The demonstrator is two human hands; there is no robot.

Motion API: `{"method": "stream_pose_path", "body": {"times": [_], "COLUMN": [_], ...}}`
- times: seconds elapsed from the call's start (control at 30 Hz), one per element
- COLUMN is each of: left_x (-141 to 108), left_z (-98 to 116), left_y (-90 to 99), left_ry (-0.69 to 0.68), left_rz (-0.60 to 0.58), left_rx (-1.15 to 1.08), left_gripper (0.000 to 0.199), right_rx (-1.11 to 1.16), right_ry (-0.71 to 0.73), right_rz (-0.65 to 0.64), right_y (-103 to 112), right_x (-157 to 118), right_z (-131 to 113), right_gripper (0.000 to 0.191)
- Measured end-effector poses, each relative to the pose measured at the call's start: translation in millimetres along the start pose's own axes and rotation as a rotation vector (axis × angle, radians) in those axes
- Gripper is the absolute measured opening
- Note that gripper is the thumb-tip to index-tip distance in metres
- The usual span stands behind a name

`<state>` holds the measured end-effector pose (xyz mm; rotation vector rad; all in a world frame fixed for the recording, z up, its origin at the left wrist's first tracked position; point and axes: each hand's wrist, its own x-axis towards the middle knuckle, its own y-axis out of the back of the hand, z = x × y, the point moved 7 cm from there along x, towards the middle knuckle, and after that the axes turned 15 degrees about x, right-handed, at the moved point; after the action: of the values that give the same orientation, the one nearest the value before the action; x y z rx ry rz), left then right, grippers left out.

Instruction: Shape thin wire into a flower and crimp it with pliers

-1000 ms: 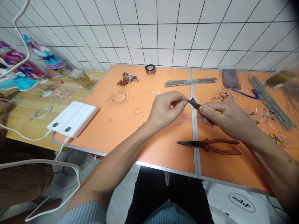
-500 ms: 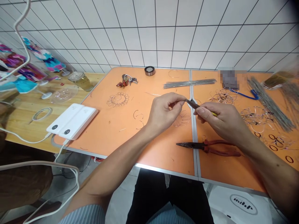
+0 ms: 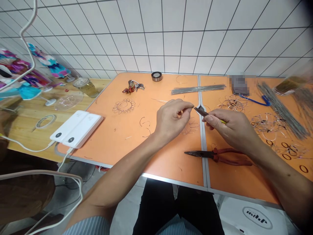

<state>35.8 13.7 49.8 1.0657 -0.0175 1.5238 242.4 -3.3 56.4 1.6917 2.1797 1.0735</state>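
In my right hand (image 3: pixel 227 125) is a pair of pliers (image 3: pixel 201 111) with dark, pointed jaws and a yellow handle, angled up to the left. Its tip meets the fingertips of my left hand (image 3: pixel 173 117), whose thumb and forefinger are pinched together. What those fingers hold is too small to make out. Below both hands lies a second pair of pliers (image 3: pixel 217 156), long-nosed with red handles. Thin bent wires (image 3: pixel 190 127) lie on the table behind my left hand. A looped wire ring (image 3: pixel 124 106) rests further left.
Straight wire bundles (image 3: pixel 198 89) lie at the back and on the right (image 3: pixel 283 109). Tangled wire pieces (image 3: pixel 267 122) and small dark rings (image 3: pixel 303 168) are at right. Keys (image 3: pixel 133 86), a tape roll (image 3: pixel 156 76) and white power banks (image 3: pixel 77 129) sit on the orange table (image 3: pixel 117 140).
The view has shifted slightly, and the pliers' tip has dipped a little at my left fingertips. Both hands keep their grips; the things on the table have not moved.
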Motion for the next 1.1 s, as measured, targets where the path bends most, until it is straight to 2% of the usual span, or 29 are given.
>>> {"method": "stream_pose_path", "body": {"times": [0.4,0.53,0.7,0.83,0.93,1.0,1.1], "left_x": [-1,-1,2,4,4,3,0], "left_z": [0,-2,-4,-6,-10,-12,-16], "left_y": [-3.6,-6.1,-7.2,-11.7,-17.0,-19.6,-24.6], "left_ry": [0.028,0.059,0.111,0.149,0.228,0.303,0.449], "left_rz": [-0.028,-0.065,-0.114,-0.151,-0.173,-0.186,-0.248], "left_rx": [-0.011,-0.090,-0.265,-0.459,-0.572,-0.632,-0.722], "left_gripper": [0.022,0.020,0.016,0.015,0.015,0.012,0.014], "right_rx": [-0.009,0.045,0.307,0.690,0.984,1.047,1.007], "right_ry": [-0.019,-0.055,-0.177,-0.347,-0.477,-0.513,-0.536], "right_rz": [-0.005,-0.013,-0.107,-0.237,-0.268,-0.256,-0.197], "right_y": [-1,1,-4,-22,-36,-41,-41], "right_x": [0,-1,-3,-9,-12,-11,-10], "right_z": [3,-2,4,20,22,20,23], "right_gripper": [0.068,0.067,0.065,0.061,0.063,0.063,0.062]}}
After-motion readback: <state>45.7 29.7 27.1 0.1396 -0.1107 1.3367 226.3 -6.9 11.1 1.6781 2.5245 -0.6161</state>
